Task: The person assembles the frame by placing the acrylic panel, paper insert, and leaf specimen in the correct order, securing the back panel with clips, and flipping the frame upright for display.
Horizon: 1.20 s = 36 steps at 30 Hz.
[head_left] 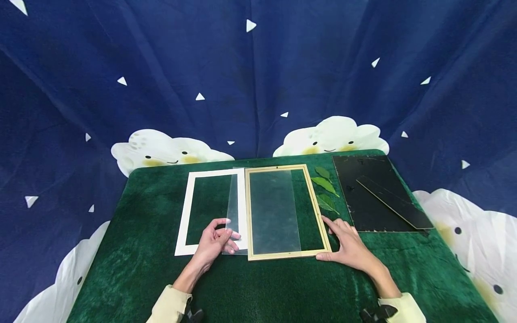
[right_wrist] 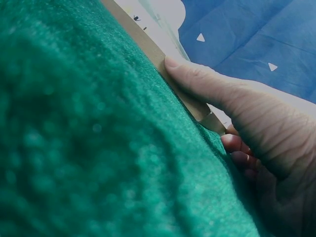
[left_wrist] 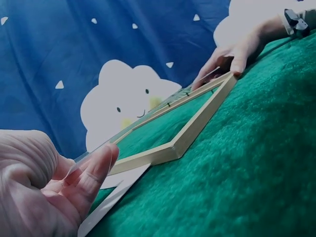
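Observation:
A light wooden picture frame (head_left: 289, 255) lies on the green cloth. My left hand (head_left: 213, 246) pinches the left edge of a clear sheet (head_left: 274, 211) between thumb and fingers. The sheet slants over the frame, covering most of its opening but leaving a strip at the right bare; in the left wrist view its held edge is raised. My right hand (head_left: 350, 246) grips the frame's near right corner, thumb on the near side, fingers along the right side. In the right wrist view that thumb presses the wooden side (right_wrist: 140, 42). A white mat (head_left: 184, 224) lies left of the frame, partly under the sheet.
Several green leaves (head_left: 325, 185) lie just right of the frame. Beyond them is a black backing board (head_left: 343, 179) with its stand leg (head_left: 387, 202) facing up. The green tablecloth (head_left: 282, 291) extends toward me, and a blue curtain (head_left: 258, 67) hangs behind the table.

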Tool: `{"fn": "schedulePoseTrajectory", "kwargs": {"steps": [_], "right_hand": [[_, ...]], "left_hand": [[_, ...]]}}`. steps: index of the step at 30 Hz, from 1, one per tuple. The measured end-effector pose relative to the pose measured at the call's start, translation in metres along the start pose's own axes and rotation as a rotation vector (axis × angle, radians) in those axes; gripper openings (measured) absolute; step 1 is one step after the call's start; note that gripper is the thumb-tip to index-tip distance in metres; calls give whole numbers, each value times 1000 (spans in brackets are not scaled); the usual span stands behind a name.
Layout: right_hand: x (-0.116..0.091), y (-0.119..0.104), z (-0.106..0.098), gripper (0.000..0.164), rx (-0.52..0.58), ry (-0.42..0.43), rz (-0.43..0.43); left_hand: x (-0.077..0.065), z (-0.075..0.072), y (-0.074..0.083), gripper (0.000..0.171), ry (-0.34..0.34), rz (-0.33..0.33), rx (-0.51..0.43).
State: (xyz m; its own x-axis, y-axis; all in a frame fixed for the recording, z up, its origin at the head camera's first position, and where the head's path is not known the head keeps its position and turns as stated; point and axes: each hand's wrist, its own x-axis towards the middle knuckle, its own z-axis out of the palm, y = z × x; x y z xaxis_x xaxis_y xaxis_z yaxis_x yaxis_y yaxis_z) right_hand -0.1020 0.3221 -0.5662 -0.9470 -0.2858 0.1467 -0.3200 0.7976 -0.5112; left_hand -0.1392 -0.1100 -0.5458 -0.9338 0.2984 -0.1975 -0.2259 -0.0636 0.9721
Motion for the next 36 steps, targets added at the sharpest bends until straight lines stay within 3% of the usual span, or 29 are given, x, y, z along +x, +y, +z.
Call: {"fn": "schedulePoseTrajectory", "kwargs": {"steps": [23,36], "right_hand": [[0,1,1,114,5,-5,9],[1,3,2,115,-4,7,0]], "left_hand": [[17,37,-4,31,-17,-24,-53],[21,48,-5,31,4,-11,-102]]}}
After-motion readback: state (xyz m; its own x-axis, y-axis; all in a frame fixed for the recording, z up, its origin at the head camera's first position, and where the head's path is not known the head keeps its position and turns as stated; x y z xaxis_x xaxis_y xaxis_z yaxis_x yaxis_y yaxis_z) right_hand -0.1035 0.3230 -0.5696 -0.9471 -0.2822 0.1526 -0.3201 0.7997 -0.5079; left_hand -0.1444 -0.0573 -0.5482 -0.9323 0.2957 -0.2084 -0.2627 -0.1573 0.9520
